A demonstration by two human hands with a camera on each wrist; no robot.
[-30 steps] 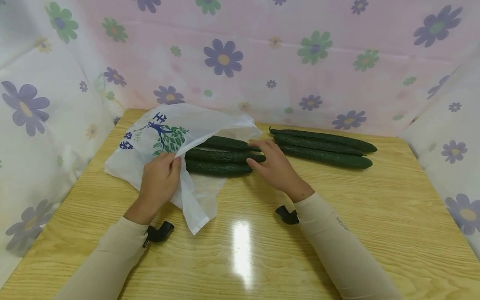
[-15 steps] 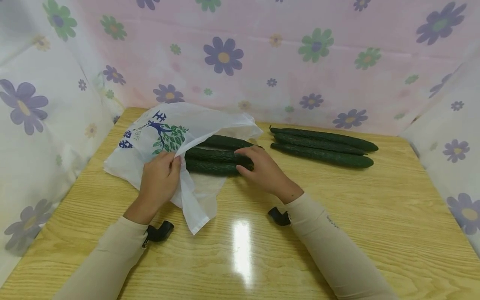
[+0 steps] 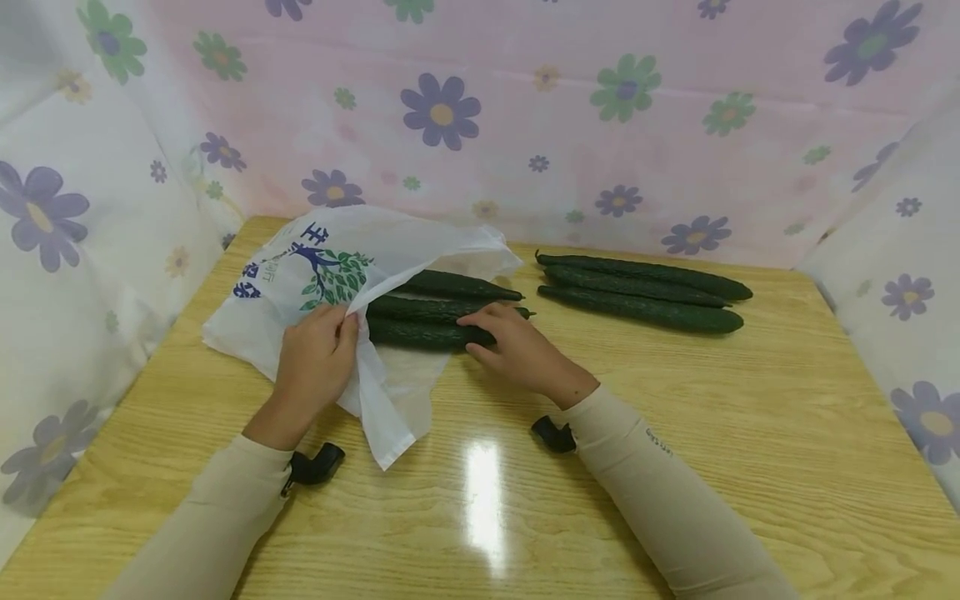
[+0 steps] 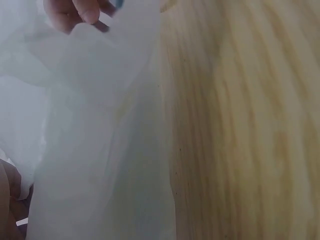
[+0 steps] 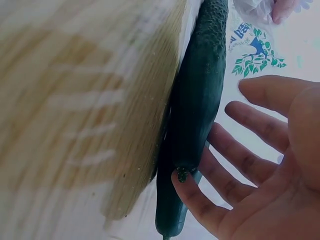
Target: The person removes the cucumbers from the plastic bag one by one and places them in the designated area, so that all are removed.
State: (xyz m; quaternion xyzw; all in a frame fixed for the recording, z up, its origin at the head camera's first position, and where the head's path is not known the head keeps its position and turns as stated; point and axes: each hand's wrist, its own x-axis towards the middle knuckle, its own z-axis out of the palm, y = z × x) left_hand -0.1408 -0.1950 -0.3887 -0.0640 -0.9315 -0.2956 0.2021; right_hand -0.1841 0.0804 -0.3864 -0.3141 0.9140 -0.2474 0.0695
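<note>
A white plastic bag (image 3: 258, 325) printed with a green tree lies on its side at the left, its mouth facing right. My left hand (image 3: 317, 354) pinches the edge of that mouth between thumb and fingers. Three dark green cucumbers stick out of the bag: a front one (image 3: 416, 335), a middle one (image 3: 427, 309) and a back one (image 3: 468, 285); their left ends are hidden inside. At the right end of the front cucumber is my right hand (image 3: 521, 350). In the right wrist view its fingers (image 5: 245, 160) are spread, one fingertip touching the cucumber's stem end.
Three more cucumbers (image 3: 645, 292) lie side by side at the back right of the wooden table (image 3: 675, 392). A flowered curtain (image 3: 525, 108) stands behind the table and along both sides. A black wrist-worn device (image 3: 318, 464) sits at each cuff.
My right hand has moved left and nearer, from the tips of the back and middle cucumbers to the end of the front one. My left hand keeps its hold on the bag.
</note>
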